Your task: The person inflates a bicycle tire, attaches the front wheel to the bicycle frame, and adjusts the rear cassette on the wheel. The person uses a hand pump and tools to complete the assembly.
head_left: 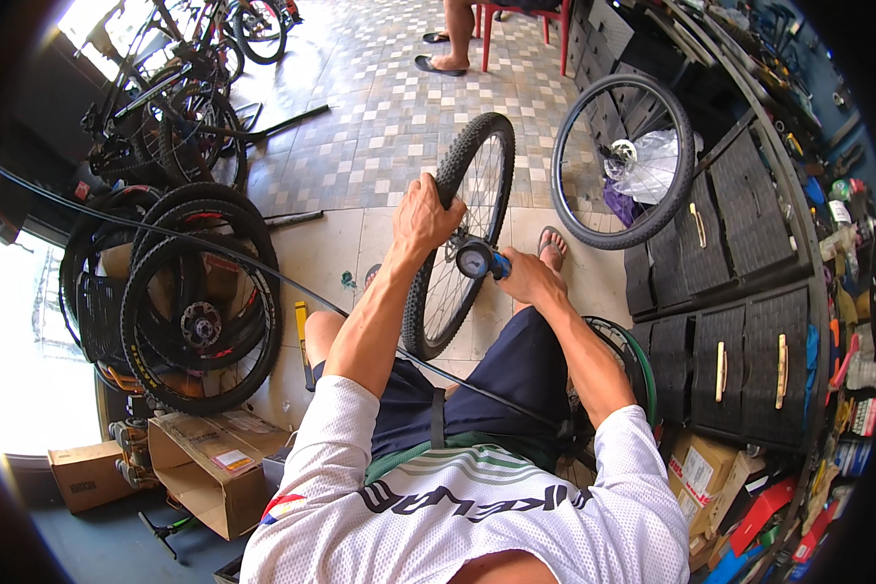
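A bicycle wheel [501,136] with a knobby black tyre stands upright, slightly tilted, between my knees. My left hand [424,216] is closed over the tyre's upper left side. In front of the spokes, near the hub, my right hand [533,280] grips the blue handle of a tyre inflator with a round dial gauge [474,259]. The gauge face is turned up toward me. Whether the inflator is joined to the valve cannot be made out. A thin dark hose [307,291] runs from the far left across my lap to my right side.
Several wheels [127,316] are stacked at left, with bicycles [180,117] beyond. Another wheel [559,170] leans against black drawers [762,360] at right. Open cardboard boxes [190,487] lie at lower left. A person's foot [446,65] rests near a red chair [565,34] at the back.
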Available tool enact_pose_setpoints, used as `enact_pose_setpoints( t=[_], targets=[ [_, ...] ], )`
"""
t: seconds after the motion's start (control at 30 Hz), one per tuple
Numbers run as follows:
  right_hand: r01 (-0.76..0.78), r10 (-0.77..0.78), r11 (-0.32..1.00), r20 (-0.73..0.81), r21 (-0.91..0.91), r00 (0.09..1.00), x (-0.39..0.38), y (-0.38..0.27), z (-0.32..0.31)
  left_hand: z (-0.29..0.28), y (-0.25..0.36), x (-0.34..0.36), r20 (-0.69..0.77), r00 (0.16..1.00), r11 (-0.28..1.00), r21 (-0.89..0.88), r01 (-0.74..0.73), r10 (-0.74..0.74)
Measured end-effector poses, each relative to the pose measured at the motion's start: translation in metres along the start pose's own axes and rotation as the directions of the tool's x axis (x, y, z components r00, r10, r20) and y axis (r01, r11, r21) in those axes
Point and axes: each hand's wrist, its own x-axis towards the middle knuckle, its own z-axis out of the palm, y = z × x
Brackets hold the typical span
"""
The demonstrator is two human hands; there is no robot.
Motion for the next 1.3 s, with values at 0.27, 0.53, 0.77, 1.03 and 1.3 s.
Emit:
enact_pose_setpoints(
  t=[0.27, 0.53, 0.77, 1.03, 1.3],
  targets=[
    [0.006, -0.006, 1.0, 0.0, 0.009, 1.0, 0.0, -0.003, 0.002, -0.003, -0.002, -0.003, -0.011, 1.0, 1.0, 0.016, 0.008, -0.008],
    [0.034, -0.033, 0.999, -0.023, 0.021, 0.999, 0.004, 0.006, 0.011, -0.005, 0.002, -0.005, -0.021, 1.0, 1.0, 0.02, 0.012, -0.012],
    [-0.142, 0.126, 0.986, -0.165, -0.088, 0.978, 0.003, 0.046, 0.023, -0.007, -0.006, -0.012, -0.107, 0.994, 0.999, 0.027, 0.027, -0.024],
    [0.085, -0.125, 0.209, -0.059, 0.974, 0.99, -0.028, 0.0, -0.104, 0.013, 0.007, -0.013, -0.08, 0.989, 0.986, -0.118, 0.115, -0.125],
    [0.26, -0.298, -0.038, -0.259, 0.965, 0.919, 0.025, -0.087, -0.116, 0.045, 0.019, -0.01, 0.042, 0.999, 0.846, -0.531, 0.047, -0.029]
  ],
)
